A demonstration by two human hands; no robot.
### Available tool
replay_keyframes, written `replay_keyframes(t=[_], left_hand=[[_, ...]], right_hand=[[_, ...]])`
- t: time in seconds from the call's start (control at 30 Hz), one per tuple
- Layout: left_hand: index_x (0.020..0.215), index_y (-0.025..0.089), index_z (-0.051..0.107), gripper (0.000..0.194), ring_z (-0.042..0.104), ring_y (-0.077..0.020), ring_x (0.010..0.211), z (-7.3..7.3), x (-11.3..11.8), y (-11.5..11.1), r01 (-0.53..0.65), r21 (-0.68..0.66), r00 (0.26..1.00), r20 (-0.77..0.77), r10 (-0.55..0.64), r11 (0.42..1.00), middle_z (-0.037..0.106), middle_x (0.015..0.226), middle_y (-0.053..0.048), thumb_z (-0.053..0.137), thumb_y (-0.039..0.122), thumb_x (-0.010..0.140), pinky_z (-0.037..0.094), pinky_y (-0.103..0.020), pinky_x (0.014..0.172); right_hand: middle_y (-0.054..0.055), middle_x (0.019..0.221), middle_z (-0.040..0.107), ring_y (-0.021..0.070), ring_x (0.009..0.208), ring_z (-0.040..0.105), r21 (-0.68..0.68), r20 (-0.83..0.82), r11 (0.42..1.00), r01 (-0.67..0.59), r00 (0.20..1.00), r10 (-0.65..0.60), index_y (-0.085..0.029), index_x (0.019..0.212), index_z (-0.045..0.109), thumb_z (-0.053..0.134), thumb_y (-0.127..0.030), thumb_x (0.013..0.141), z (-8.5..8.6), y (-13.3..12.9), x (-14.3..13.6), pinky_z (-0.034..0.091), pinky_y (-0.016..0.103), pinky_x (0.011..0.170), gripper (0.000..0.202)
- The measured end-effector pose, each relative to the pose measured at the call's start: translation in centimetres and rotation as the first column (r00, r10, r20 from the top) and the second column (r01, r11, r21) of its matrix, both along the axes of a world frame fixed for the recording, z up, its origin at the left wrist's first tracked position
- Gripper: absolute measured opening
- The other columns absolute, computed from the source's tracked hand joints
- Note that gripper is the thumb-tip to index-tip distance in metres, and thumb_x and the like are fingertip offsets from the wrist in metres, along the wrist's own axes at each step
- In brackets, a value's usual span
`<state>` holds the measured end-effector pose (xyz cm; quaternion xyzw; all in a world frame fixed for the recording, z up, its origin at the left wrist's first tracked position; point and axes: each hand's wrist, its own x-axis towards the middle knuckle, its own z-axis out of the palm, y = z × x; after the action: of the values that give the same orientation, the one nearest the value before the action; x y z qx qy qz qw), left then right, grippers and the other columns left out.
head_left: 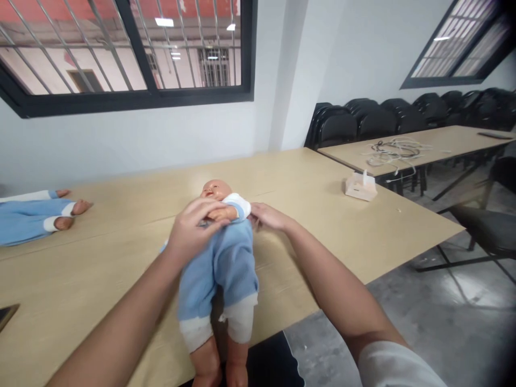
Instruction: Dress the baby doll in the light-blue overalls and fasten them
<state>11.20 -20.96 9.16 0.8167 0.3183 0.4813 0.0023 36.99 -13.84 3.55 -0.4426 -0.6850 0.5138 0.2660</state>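
A baby doll (237,258) in a blue and white outfit lies face up on the table, its head away from me and its bare lower legs at the near edge. My left hand (195,226) is across the doll's chest, fingers and thumb closed round its forearm near the small hand (223,214). On the other side, my right hand (269,216) is at the doll's white sleeve (241,203), with the fingers bent against the sleeve and side. Those fingertips are partly hidden, so what cloth they pinch is unclear.
Legs of a second doll (36,215) in blue trousers lie at the left. A tissue box (360,187) stands on the table (314,188) to the right. Cables (397,150) lie on a farther table; folded black chairs (377,121) line the wall. A dark object (7,314) sits at the left edge.
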Motion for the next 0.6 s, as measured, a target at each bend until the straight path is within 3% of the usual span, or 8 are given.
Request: replay_keyframes(t=[0.1,0.17,0.27,0.37,0.47,0.53,0.6], left_hand=[[0.112,0.023,0.07,0.017,0.067,-0.0202,0.106,-1.3,2.8,-1.2,0.191,-0.072,0.959,-0.197,-0.202,0.979,0.073,0.114,-0.004,0.069,0.028,0.095,0.054,-0.034,0.095],[0.114,0.025,0.07,0.018,0.064,-0.0209,0.11,-2.1,4.5,-1.8,0.268,-0.162,0.884,-0.349,-0.31,0.95,0.072,0.116,-0.004,0.067,0.024,0.096,0.053,-0.035,0.094],[0.122,0.024,0.067,0.027,0.06,-0.0232,0.121,-2.3,5.6,-2.3,0.332,-0.313,0.794,-0.416,-0.443,0.89,0.067,0.127,-0.007,0.068,0.027,0.096,0.051,-0.038,0.102],[0.136,0.027,0.059,0.043,0.055,-0.0239,0.13,-1.3,4.1,-2.8,0.369,-0.399,0.788,-0.344,-0.51,0.839,0.061,0.141,-0.007,0.069,0.036,0.095,0.046,-0.041,0.111],[0.132,0.028,0.059,0.035,0.058,-0.0235,0.125,-1.0,0.4,-4.4,0.265,-0.361,0.89,-0.264,-0.371,0.894,0.066,0.132,-0.005,0.064,0.032,0.098,0.044,-0.043,0.111],[0.114,0.024,0.063,0.017,0.061,-0.0225,0.112,-1.9,-2.8,-6.5,0.111,-0.302,0.962,-0.206,-0.179,0.947,0.069,0.114,-0.004,0.061,0.027,0.098,0.047,-0.041,0.102],[0.098,0.021,0.06,0.002,0.062,-0.02,0.097,-3.7,-5.7,-9.3,-0.028,-0.291,0.992,-0.125,-0.009,0.956,0.066,0.098,-0.003,0.058,0.022,0.098,0.048,-0.036,0.092]], right_hand=[[0.007,0.079,0.068,0.0159,0.058,0.059,-0.137,-0.07,0.989,0.047,0.996,-0.057,-0.019,0.104,0.061,0.024,-0.071,0.102,0.3,-0.6,0.0,0.042,0.022,0.041,0.064],[0.006,0.083,0.068,0.0157,0.058,0.058,-0.16,-0.05,0.987,0.029,0.998,-0.038,-0.021,0.116,0.058,0.037,-0.07,0.1,0.6,-0.8,0.3,0.043,0.022,0.04,0.056],[0.005,0.09,0.069,0.0156,0.063,0.059,-0.08,0.024,0.997,0.0,1.0,0.002,-0.021,0.125,0.056,0.061,-0.048,0.095,0.8,-0.6,0.6,0.048,0.022,0.044,0.04],[0.005,0.098,0.073,0.0173,0.074,0.063,0.056,0.063,0.995,-0.08,0.995,0.077,-0.019,0.123,0.061,0.053,-0.025,0.092,0.8,-0.1,0.8,0.055,0.025,0.06,0.032],[0.007,0.114,0.075,0.022,0.093,0.067,0.205,0.117,0.972,-0.114,0.989,0.091,-0.016,0.121,0.065,0.049,-0.019,0.086,0.8,0.4,1.0,0.057,0.033,0.085,0.039],[0.009,0.125,0.073,0.0248,0.104,0.066,0.26,0.168,0.959,-0.113,0.983,0.07,-0.015,0.122,0.066,0.05,-0.018,0.083,0.7,0.7,1.3,0.053,0.037,0.097,0.042],[0.009,0.13,0.071,0.0256,0.109,0.066,0.255,0.219,0.959,-0.124,0.973,0.068,-0.015,0.123,0.067,0.049,-0.017,0.083,0.7,0.9,1.6,0.05,0.038,0.102,0.044]])
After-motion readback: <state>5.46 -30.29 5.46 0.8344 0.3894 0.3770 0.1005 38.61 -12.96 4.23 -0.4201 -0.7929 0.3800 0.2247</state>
